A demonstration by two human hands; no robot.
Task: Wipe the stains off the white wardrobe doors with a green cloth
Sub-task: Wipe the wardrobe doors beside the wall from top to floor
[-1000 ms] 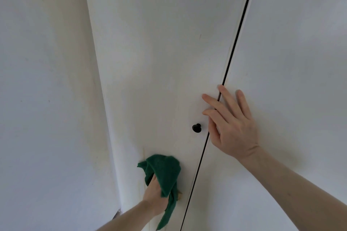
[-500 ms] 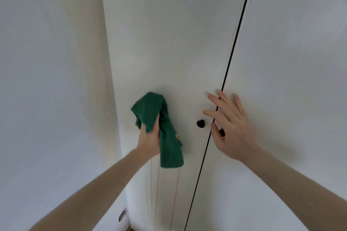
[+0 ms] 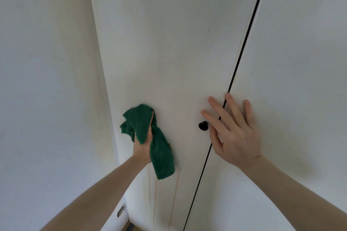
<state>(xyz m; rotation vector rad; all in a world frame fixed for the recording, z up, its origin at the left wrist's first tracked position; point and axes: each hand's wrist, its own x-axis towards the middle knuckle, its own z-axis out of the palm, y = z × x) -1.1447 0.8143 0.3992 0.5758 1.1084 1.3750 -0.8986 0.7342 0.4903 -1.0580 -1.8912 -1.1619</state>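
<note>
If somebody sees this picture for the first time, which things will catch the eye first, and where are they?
The green cloth stands out most, bunched in the left hand against the left white door. Next comes the right hand, spread flat across the dark gap between the doors, beside a small black knob. Faint brownish drip streaks run down below the cloth.

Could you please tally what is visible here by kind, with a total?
White wardrobe doors: 2
Round black door knob: 1
Crumpled green cloth: 1
Bare hands: 2, left hand, right hand
Total: 6
</note>
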